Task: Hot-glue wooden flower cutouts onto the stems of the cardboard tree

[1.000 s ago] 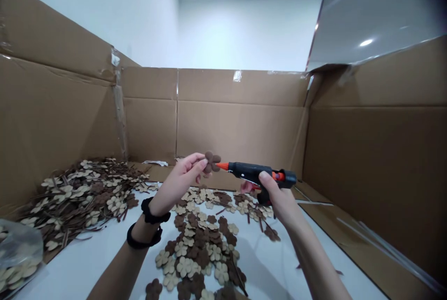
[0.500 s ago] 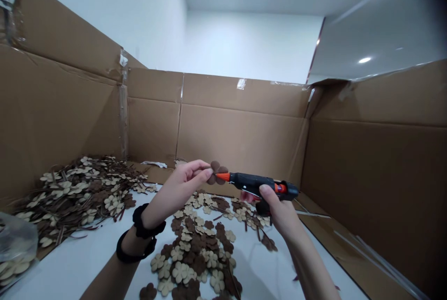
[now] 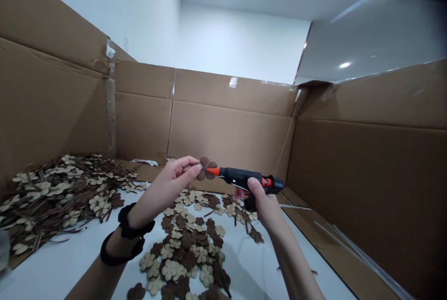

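My left hand (image 3: pixel 174 180), with two black bands at the wrist, pinches a brown flower piece (image 3: pixel 204 161) by its left edge. My right hand (image 3: pixel 263 200) is wrapped round the handle of a black glue gun (image 3: pixel 240 176). The gun's orange nozzle (image 3: pixel 213 171) points left and meets the middle of the flower. Both are held up above the white table surface (image 3: pixel 87 253). Below them lie many loose brown and cream flower pieces (image 3: pixel 188 251).
Cardboard walls (image 3: pixel 230 128) stand at the back and both sides. A large heap of flower pieces and thin strips (image 3: pixel 77 193) lies at the left. Clear sticks (image 3: pixel 363 258) rest on cardboard at the right. Part of a plastic bag (image 3: pixel 4 250) shows at the left edge.
The whole view has shifted, so the hands, glue gun and box appear further left. The nozzle stays at the flower, and both hands keep their holds.
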Available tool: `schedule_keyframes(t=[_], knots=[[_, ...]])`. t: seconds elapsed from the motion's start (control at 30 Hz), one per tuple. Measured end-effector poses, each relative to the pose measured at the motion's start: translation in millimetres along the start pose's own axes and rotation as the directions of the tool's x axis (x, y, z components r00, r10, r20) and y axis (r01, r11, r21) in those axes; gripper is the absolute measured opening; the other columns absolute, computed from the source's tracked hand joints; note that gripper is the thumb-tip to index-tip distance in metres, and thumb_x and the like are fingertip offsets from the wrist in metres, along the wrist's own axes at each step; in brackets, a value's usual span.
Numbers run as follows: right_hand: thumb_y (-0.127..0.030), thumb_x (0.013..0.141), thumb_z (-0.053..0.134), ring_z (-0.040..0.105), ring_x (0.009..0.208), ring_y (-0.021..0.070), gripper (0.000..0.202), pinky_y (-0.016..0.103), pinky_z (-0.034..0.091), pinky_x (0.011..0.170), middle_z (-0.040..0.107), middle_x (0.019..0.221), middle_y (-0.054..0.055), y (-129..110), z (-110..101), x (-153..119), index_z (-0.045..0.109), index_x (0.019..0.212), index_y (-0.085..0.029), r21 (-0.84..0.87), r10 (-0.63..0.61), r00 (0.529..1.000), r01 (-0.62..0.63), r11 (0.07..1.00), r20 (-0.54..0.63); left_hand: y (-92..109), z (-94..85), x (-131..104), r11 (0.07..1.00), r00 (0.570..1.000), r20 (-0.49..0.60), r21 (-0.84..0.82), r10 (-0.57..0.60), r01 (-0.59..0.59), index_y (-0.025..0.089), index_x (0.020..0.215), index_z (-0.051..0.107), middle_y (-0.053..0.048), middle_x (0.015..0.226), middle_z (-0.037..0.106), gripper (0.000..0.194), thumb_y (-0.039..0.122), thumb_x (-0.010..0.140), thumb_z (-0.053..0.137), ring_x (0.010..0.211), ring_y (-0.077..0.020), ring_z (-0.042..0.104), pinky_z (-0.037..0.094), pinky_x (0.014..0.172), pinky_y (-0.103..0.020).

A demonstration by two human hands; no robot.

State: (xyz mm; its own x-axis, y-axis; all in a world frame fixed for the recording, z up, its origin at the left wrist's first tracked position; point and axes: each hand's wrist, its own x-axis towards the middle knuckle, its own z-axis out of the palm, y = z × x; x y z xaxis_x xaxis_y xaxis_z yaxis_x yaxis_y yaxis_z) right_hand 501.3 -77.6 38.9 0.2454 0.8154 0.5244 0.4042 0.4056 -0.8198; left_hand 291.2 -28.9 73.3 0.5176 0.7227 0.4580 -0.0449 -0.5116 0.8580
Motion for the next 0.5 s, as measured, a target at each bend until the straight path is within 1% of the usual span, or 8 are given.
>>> schedule_keyframes(t=[0.13,0.23,0.4,0.5], knots=[[-0.073,0.073,0.045,0.048,0.053,0.0154,0.059,0.029,0.041,0.058,0.054,0.053,0.004,4.1,-0.5,1.2,0.052,0.049,-0.02,-0.004,0.007,1.0,-0.007,1.0,0.0,-4.4,-0.9,2.2,1.0,0.999,0.039,-0.024,0.017,-0.016,0.018,0.095,0.064,-0.004,0.088,0.064,0.027,0.038,0.09,0.048,0.074,-0.012,0.051,0.04,0.065,-0.021],[-0.072,0.074,0.046,0.048,0.053,0.0151,0.059,0.028,0.039,0.057,0.053,0.052,0.003,7.8,-1.0,2.4,0.051,0.049,-0.02,-0.004,0.017,1.0,-0.017,1.0,-0.006,-6.5,-1.3,3.5,0.999,0.998,0.052,-0.047,0.021,-0.018,0.017,0.093,0.064,-0.005,0.091,0.065,0.028,0.039,0.091,0.047,0.079,-0.0129,0.052,0.041,0.067,-0.021],[-0.074,0.073,0.045,0.046,0.05,0.0148,0.059,0.029,0.038,0.055,0.051,0.048,0.003,5.9,0.7,3.4,0.049,0.047,-0.02,-0.007,0.026,1.0,-0.026,1.0,-0.012,-7.3,-1.5,3.1,0.999,0.999,0.037,-0.051,0.004,-0.002,0.018,0.092,0.064,-0.004,0.09,0.066,0.028,0.041,0.09,0.048,0.07,-0.011,0.051,0.042,0.067,-0.022],[-0.075,0.071,0.045,0.046,0.05,0.0147,0.06,0.029,0.039,0.054,0.051,0.048,0.003,1.2,1.5,2.8,0.048,0.047,-0.02,-0.038,0.024,0.999,-0.026,0.999,-0.038,-9.7,-2.4,3.8,0.999,0.999,0.034,-0.031,0.032,-0.031,0.018,0.094,0.066,-0.004,0.092,0.066,0.03,0.042,0.09,0.049,0.073,-0.012,0.053,0.043,0.068,-0.022]])
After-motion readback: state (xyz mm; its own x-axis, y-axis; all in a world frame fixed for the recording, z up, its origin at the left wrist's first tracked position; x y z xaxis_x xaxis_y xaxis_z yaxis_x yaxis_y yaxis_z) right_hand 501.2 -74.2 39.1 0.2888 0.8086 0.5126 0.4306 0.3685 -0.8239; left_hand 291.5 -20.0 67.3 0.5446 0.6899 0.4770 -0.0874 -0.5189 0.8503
